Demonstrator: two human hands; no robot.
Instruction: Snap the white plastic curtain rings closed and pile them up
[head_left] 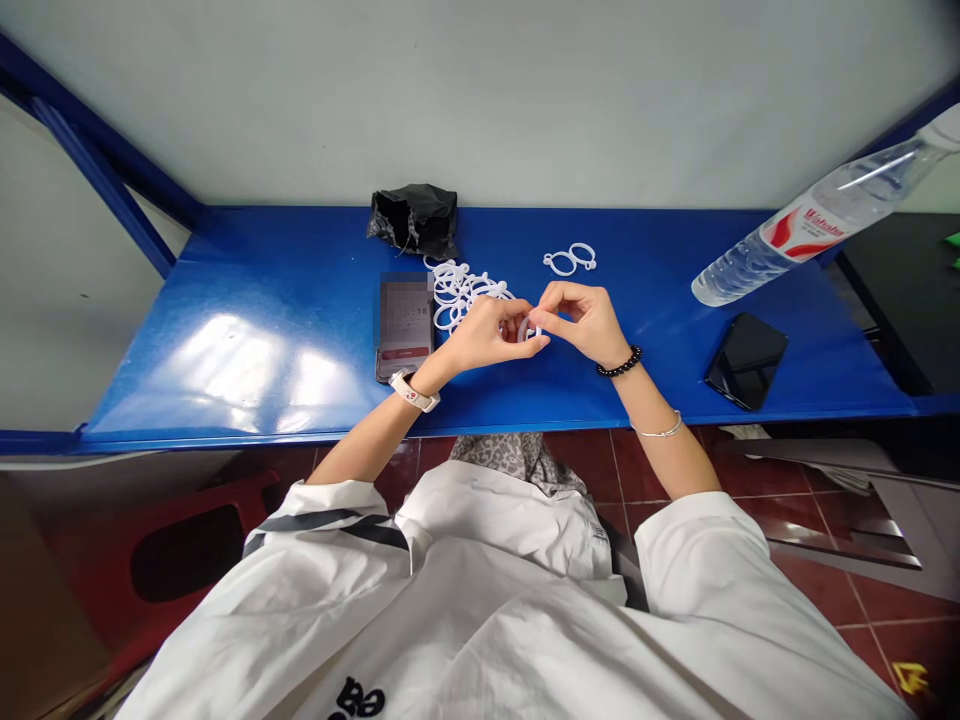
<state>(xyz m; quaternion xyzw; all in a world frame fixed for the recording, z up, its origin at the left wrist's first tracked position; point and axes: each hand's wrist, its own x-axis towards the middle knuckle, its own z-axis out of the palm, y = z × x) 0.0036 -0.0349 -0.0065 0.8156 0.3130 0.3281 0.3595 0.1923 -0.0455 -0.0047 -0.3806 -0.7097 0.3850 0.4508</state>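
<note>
My left hand (487,335) and my right hand (585,318) meet above the blue table (247,340), both pinching a small white plastic ring (527,327) between their fingertips. Just behind my left hand lies a loose pile of white rings (457,285). A joined pair of white rings (570,260) rests apart, farther back and to the right. My left wrist wears a white band, my right wrist a black bead bracelet and a thin bangle.
A phone with a lit screen (405,325) lies left of my hands. A crumpled black bag (414,218) sits at the back. At the right lie a dark phone (746,360) and a plastic water bottle (810,235) on its side.
</note>
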